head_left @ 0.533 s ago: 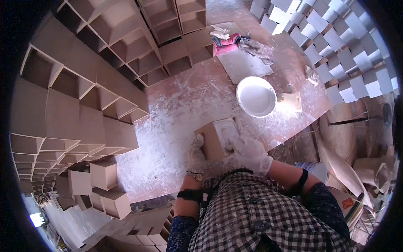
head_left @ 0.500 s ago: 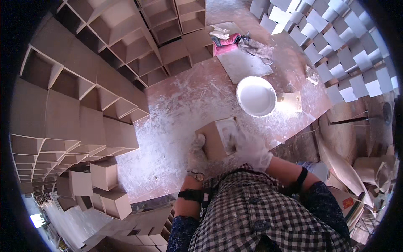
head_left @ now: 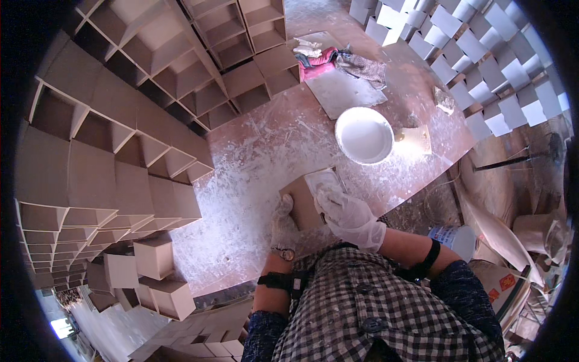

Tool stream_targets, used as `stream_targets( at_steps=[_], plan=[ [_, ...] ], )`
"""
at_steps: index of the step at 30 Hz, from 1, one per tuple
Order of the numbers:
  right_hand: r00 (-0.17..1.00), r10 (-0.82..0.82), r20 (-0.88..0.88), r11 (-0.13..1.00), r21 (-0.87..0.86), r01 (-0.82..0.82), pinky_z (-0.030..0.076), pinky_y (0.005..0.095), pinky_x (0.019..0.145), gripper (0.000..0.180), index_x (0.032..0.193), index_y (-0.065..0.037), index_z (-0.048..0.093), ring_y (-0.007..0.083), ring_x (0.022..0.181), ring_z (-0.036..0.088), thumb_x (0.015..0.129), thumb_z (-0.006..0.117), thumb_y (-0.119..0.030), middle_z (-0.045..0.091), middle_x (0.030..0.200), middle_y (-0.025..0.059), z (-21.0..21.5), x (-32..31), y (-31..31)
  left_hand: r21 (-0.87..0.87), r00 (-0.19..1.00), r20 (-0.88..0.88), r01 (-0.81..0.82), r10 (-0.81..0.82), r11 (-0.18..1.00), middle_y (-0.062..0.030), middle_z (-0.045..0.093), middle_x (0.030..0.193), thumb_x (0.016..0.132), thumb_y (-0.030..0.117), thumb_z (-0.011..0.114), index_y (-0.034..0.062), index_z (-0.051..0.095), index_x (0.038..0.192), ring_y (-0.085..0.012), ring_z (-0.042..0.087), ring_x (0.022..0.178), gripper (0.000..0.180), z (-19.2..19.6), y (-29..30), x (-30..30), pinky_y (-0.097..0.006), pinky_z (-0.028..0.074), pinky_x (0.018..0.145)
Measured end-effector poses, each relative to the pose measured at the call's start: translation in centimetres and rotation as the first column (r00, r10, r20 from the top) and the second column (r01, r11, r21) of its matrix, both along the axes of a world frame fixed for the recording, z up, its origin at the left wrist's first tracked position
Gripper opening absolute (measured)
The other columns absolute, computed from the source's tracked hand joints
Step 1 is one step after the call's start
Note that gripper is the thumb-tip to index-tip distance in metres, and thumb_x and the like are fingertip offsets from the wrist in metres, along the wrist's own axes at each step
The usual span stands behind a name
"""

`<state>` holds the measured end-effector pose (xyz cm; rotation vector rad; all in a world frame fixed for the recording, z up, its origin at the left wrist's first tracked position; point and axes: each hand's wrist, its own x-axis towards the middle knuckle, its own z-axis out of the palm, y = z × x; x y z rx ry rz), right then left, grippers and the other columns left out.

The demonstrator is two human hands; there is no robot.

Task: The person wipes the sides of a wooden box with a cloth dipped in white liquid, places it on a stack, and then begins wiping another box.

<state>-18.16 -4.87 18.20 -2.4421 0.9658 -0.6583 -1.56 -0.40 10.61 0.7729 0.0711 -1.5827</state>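
A brown cardboard box point(head_left: 298, 201) stands on the powder-smeared table in front of me, one side of it coated white. My left hand point(head_left: 282, 218), in a pale glove, grips the box at its left edge. Against the white-coated side lies my right hand point(head_left: 353, 218), in a loose white glove. Its fingers are bent and pressed together; whatever they may hold is hidden by the glove. A round white basin point(head_left: 365, 135) with white contents sits farther off, to the right of the box.
Stacked open cardboard boxes point(head_left: 99, 175) wall the left side, with loose boxes point(head_left: 154, 256) near the table's left corner. Pink and grey cloths point(head_left: 362, 69) lie on a board point(head_left: 347, 99) at the back. White box pieces point(head_left: 476, 66) rise at far right; a bucket point(head_left: 458, 241) stands near my right arm.
My right hand, blurred at the box's right side before, is now sharp and lies over the white-coated side. My left hand keeps its grip. The whole view has shifted slightly.
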Motion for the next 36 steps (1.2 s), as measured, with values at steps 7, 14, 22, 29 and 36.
stream_targets(
  at_steps=[7,14,22,29,36],
  plan=[
    [0.958,-0.228,-0.176,0.958,0.136,0.253,0.05,0.0428,0.071,0.022,0.105,-0.006,0.059,0.0345,0.084,0.061,0.087,0.052,-0.015,0.06,0.095,0.0159,-2.0,1.1,-5.5,-0.081,0.997,0.075,0.029,-0.023,0.996,-0.0141,0.057,0.121,0.084,0.043,0.066,0.0019,0.048,0.128,-0.0299,0.058,0.107,0.063,0.1,-0.2,-0.1,-0.043,0.051,0.09],
    [0.975,-0.006,-0.223,0.979,0.196,0.051,0.051,0.044,0.068,0.016,0.098,-0.006,0.059,0.0342,0.079,0.061,0.086,0.052,-0.016,0.059,0.095,0.0173,1.6,1.1,-0.5,0.001,0.993,-0.115,0.004,-0.003,1.0,-0.014,0.058,0.117,0.085,0.039,0.066,0.0018,0.05,0.125,-0.0286,0.06,0.102,0.057,-1.3,0.8,0.6,-0.043,0.053,0.088],
    [0.921,-0.297,-0.253,0.924,0.165,0.344,0.051,0.0443,0.064,0.017,0.095,-0.006,0.057,0.0344,0.081,0.063,0.089,0.051,-0.021,0.06,0.098,0.0195,-2.5,2.2,-5.5,-0.063,0.995,0.096,0.043,-0.036,0.997,-0.0141,0.05,0.132,0.084,0.05,0.063,0.0013,0.041,0.135,-0.0327,0.051,0.117,0.073,-3.8,0.5,1.0,-0.048,0.044,0.099],
    [0.883,-0.055,-0.467,0.979,0.147,0.138,0.049,0.0423,0.053,0.017,0.09,-0.004,0.058,0.033,0.07,0.064,0.087,0.054,-0.021,0.062,0.08,0.0138,-0.7,-1.6,-2.1,0.014,0.999,-0.037,-0.033,0.034,0.999,-0.0107,0.056,0.121,0.08,0.045,0.071,0.0006,0.048,0.128,-0.0249,0.057,0.108,0.069,-2.5,0.7,0.5,-0.037,0.051,0.091],
    [0.962,-0.2,-0.184,0.977,0.037,0.21,0.052,0.0399,0.058,0.016,0.096,-0.008,0.057,0.0325,0.072,0.063,0.083,0.057,-0.017,0.059,0.087,0.0127,0.3,-0.6,-1.9,0.048,0.999,0.032,-0.022,0.02,0.999,-0.0103,0.058,0.115,0.081,0.042,0.071,0.0004,0.053,0.122,-0.0245,0.059,0.101,0.062,-3.4,0.7,1.1,-0.037,0.053,0.087]
  ],
)
